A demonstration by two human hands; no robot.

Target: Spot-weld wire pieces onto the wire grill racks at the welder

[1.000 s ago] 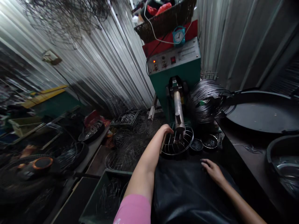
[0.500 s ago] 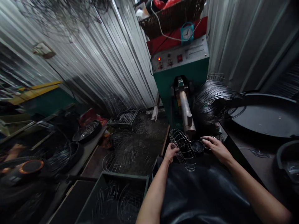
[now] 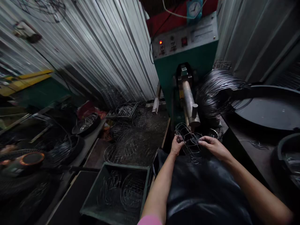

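Head view: a wire basket (image 3: 188, 144) stands tilted between the two hands, just below the tip of the metal arm (image 3: 189, 97); whether basket and tip touch is too dim to tell.
Left hand (image 3: 177, 145): closed on the basket's left side, fingers around the wires.
Right hand (image 3: 211, 146): fingertips drawn together at the basket's right side; I cannot tell whether they grip a wire.
Green machine (image 3: 187, 57): behind the metal arm, with a red light (image 3: 160, 42) glowing on its panel.
Wire coil (image 3: 219, 90): right of the metal arm, near a wide black pan (image 3: 269, 107).
Green crate (image 3: 127, 167): left of the person's dark lap cover (image 3: 206, 195), with wire pieces inside.
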